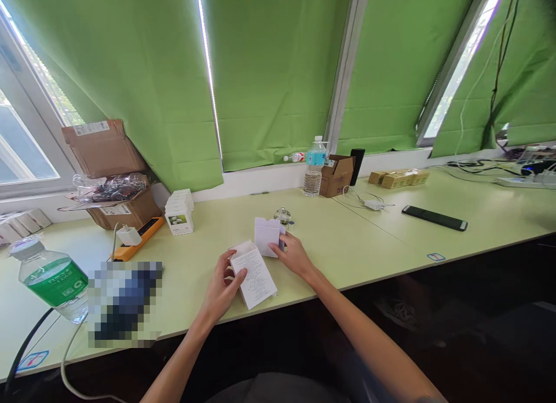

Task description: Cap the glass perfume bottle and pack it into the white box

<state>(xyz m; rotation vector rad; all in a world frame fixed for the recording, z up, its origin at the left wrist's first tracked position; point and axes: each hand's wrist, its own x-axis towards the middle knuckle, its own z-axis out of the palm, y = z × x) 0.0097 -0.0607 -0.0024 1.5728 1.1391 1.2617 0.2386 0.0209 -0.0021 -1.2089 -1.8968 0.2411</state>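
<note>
My left hand (226, 284) grips a small white cardboard box (256, 278) by its sides, tilted near the table's front edge. Fine print covers the face toward me, and its upper end looks open. In my right hand (293, 253) is a white folded card insert (266, 236), pinched between thumb and fingers just above the box's upper end. Whether the insert still touches the box is hard to tell. Behind the insert lies a shiny, clear-looking small item (283, 215), partly covered, whose kind I cannot make out.
Left stand a stack of small white boxes (179, 215), an orange power strip (139, 239), an open carton (124, 209) and a green-labelled bottle (54, 281). Toward the back are a water bottle (313, 171) and a brown box (337, 176). A phone (434, 218) lies right.
</note>
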